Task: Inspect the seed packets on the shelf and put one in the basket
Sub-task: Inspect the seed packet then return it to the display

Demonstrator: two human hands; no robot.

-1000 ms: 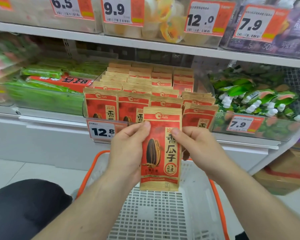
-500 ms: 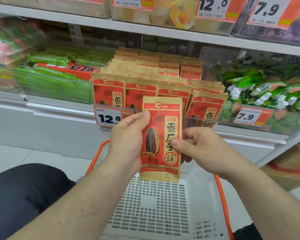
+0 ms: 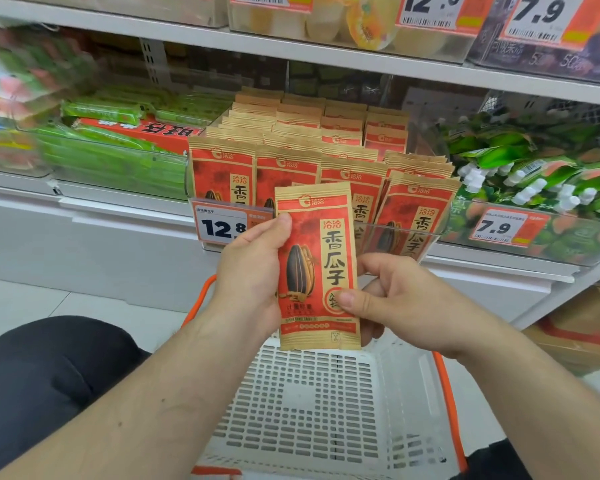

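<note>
Head view. I have one seed packet (image 3: 317,268) held upright between both hands, front face toward me, above the far edge of the white basket (image 3: 406,403). The left hand (image 3: 253,271) grips its left edge, thumb laid on the upper front. The right hand (image 3: 392,299) pinches the lower right corner, thumb on the round seal, other fingers curled behind.

Changed over the last second: the packet has come down from in front of the shelf bin toward the basket, and the right thumb has slid from the packet's upper edge to its lower corner. The left grip looks unchanged.

The remaining packets (image 3: 288,161) stand in rows in the clear bin at the shelf's front edge, behind the 12.8 price tag (image 3: 219,226). Green snack packs (image 3: 520,157) fill the bin to the right.

My reading: inspection is about finished; the packet is already over the basket, so what remains is lowering and letting go. Basket floor shows nothing in it.
</note>
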